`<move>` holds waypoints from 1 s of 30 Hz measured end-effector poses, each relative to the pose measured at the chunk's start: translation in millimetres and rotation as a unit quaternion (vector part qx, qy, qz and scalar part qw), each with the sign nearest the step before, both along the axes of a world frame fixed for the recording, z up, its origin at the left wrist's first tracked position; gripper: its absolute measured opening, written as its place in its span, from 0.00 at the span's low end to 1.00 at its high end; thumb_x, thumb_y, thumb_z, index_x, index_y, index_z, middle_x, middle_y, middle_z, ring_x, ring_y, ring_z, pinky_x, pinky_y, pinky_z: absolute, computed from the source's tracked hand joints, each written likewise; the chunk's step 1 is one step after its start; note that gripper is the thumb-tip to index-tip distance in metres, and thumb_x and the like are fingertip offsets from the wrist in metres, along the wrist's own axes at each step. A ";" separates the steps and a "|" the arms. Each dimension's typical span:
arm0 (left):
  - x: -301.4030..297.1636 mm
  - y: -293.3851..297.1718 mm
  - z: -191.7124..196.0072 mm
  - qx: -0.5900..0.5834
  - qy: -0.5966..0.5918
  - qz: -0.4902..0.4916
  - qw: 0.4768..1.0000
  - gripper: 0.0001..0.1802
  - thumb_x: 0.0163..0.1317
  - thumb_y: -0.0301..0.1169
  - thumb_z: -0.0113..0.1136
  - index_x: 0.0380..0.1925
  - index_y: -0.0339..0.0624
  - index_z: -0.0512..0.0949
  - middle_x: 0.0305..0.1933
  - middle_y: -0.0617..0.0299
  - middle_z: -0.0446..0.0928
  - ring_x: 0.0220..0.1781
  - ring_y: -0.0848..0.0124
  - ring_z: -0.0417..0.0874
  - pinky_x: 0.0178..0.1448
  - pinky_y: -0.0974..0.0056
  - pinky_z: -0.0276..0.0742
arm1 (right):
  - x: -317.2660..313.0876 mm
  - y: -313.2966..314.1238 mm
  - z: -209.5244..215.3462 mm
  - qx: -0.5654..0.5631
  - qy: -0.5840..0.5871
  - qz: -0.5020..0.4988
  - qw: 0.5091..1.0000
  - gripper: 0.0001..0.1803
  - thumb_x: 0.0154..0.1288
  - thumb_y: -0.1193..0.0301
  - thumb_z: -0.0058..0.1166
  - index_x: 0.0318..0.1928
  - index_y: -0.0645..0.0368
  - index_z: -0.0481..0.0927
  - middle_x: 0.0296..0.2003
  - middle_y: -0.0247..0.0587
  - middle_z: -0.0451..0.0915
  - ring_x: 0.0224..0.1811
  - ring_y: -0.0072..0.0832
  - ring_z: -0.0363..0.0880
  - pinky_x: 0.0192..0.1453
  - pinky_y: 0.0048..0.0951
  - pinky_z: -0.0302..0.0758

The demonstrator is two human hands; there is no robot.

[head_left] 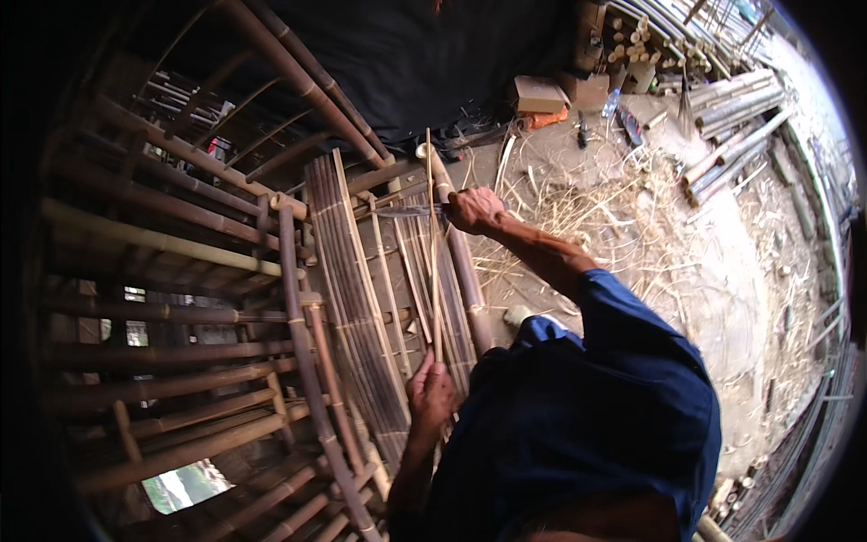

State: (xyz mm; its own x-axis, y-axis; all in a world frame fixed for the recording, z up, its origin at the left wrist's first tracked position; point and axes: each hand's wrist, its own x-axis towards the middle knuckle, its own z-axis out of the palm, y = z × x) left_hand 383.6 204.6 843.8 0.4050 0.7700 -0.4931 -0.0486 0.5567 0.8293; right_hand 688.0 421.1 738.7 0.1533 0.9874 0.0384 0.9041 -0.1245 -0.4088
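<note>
My left hand (432, 393) is closed around the lower end of a long, thin bamboo strip (436, 298), which points away from me. Farther up, my right hand (476, 210) grips a knife by its handle, largely covered by the fingers. The knife's blade (406, 211) points left and crosses the strip; whether its edge is cutting in cannot be made out. Beneath the strip lie split bamboo slats (411, 244), with a panel of dark bamboo slats (348, 289) to the left. A thick bamboo pole (465, 266) runs just right of the strip.
A bamboo frame (287, 262) with many rails fills the left side. Pale shavings (587, 212) litter the floor at right. Bamboo poles (736, 135) are stacked at the far right, near a cardboard box (540, 94) and a plastic bottle (611, 103). Dark cloth (433, 63) hangs at the back.
</note>
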 end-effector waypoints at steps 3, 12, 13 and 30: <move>2.4 0.1 4.6 0.008 -0.010 0.042 0.999 0.29 0.76 0.34 0.44 0.72 0.38 0.53 0.15 0.73 0.55 0.13 0.81 0.57 0.17 0.72 0.59 | -21.6 -16.0 5.1 0.089 -0.020 0.164 0.982 0.16 0.64 0.57 0.45 0.36 0.52 0.82 0.20 0.44 0.79 0.18 0.35 0.78 0.22 0.35 0.74; -41.3 54.4 17.8 0.130 0.010 0.017 0.991 0.22 0.73 0.38 0.50 0.61 0.38 0.68 0.14 0.72 0.60 0.10 0.83 0.59 0.12 0.74 0.56 | -8.1 -81.2 18.5 0.221 0.164 0.181 0.944 0.09 0.57 0.68 0.59 0.31 0.59 0.75 0.28 0.47 0.80 0.27 0.42 0.79 0.30 0.41 0.72; -42.4 81.9 30.2 0.182 0.026 0.010 0.983 0.20 0.74 0.39 0.49 0.59 0.38 0.70 0.15 0.72 0.62 0.10 0.84 0.60 0.12 0.74 0.56 | -14.4 -88.7 19.3 0.259 0.248 0.122 0.926 0.10 0.58 0.67 0.60 0.31 0.60 0.75 0.27 0.45 0.79 0.25 0.39 0.77 0.29 0.39 0.70; 9.7 168.6 297.5 0.585 -0.201 0.277 0.735 0.23 0.71 0.51 0.50 0.49 0.43 0.72 0.22 0.68 0.66 0.23 0.77 0.69 0.38 0.61 0.84 | -182.3 -103.1 238.1 0.220 0.480 0.134 0.839 0.26 0.55 0.56 0.72 0.42 0.65 0.80 0.30 0.47 0.83 0.30 0.27 0.79 0.37 0.32 0.76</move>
